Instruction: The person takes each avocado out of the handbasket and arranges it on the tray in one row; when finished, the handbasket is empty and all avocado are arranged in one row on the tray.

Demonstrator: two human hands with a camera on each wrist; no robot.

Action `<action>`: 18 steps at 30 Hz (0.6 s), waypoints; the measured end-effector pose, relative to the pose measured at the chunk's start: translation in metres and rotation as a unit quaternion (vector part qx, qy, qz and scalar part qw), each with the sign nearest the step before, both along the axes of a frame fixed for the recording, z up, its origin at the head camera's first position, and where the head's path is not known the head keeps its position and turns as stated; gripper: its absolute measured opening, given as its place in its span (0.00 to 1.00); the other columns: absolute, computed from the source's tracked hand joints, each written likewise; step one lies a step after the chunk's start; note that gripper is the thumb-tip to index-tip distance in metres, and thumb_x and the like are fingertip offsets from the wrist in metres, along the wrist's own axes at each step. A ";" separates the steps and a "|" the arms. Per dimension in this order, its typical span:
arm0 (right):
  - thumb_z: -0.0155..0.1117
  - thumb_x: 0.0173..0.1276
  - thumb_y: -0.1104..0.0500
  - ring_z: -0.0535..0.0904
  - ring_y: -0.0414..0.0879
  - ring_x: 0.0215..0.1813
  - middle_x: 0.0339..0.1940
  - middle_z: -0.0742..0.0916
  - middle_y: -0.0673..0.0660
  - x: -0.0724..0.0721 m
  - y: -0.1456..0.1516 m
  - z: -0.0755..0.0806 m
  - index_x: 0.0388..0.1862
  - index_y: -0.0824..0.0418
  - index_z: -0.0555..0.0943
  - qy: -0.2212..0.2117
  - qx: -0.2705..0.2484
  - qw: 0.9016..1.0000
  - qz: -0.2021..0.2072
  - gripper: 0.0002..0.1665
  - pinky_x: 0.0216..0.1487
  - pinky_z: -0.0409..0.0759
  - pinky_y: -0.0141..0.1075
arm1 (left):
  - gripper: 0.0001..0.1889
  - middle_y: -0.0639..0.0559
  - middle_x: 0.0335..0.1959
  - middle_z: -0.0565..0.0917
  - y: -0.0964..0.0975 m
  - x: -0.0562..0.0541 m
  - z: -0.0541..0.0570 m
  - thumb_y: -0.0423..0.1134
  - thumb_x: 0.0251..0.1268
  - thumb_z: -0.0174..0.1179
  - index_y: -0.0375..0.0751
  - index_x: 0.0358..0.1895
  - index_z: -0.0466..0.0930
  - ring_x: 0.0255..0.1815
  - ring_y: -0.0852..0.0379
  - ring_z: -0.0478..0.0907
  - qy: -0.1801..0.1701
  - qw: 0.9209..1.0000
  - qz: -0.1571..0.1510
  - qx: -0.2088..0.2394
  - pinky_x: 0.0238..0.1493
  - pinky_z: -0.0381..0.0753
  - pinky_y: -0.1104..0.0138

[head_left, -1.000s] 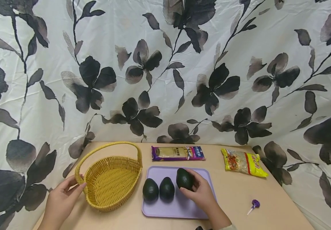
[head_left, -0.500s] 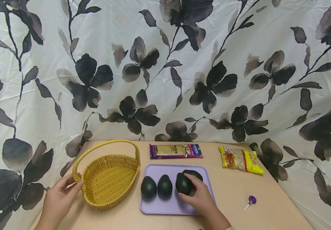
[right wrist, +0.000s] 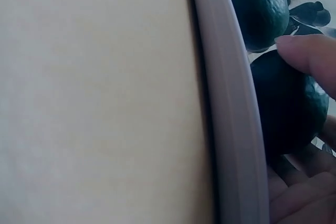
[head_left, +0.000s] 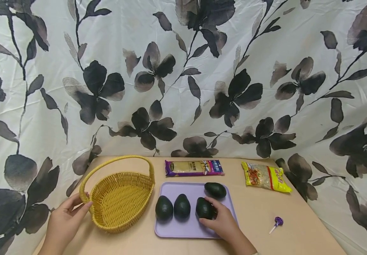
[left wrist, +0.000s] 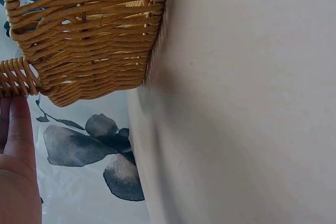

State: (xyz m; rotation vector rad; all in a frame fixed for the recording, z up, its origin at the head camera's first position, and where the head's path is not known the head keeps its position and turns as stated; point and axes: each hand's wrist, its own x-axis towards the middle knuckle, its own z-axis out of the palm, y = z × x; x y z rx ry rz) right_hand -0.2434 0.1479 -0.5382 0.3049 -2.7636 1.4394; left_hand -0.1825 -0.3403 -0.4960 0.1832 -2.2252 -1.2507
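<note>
My right hand (head_left: 220, 220) grips a dark green avocado (head_left: 204, 208) low over the lilac tray (head_left: 183, 232), thumb on the near side and fingers on the far side. In the right wrist view the same avocado (right wrist: 289, 103) sits between thumb and fingers, just past the tray's rim (right wrist: 236, 108). Two more avocados (head_left: 164, 208) stand side by side on the tray's left half, and another avocado (head_left: 215, 190) lies at its back right corner. My left hand (head_left: 67, 219) pinches the yellow wicker basket (head_left: 123, 202) where its handle meets the rim; nothing lies inside the basket.
Behind the tray lies a purple noodle packet (head_left: 193, 168). A yellow food bag (head_left: 266, 177) is at the back right, with a purple lollipop (head_left: 278, 221) nearer the front. A floral curtain (head_left: 183, 88) hangs along the table's back edge.
My right hand has brought its avocado down and slightly nearer me over the tray, uncovering the avocado at the back right corner. The left hand keeps its hold on the basket.
</note>
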 end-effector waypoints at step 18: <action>0.85 0.53 0.52 0.78 0.62 0.66 0.69 0.80 0.63 0.001 0.000 0.005 0.70 0.53 0.76 0.004 0.013 1.000 0.006 0.46 0.66 0.82 0.60 | 0.22 0.66 0.44 0.84 0.004 0.003 0.003 0.34 0.64 0.72 0.33 0.59 0.81 0.42 0.84 0.80 -0.004 1.000 0.006 -0.004 0.40 0.85 0.84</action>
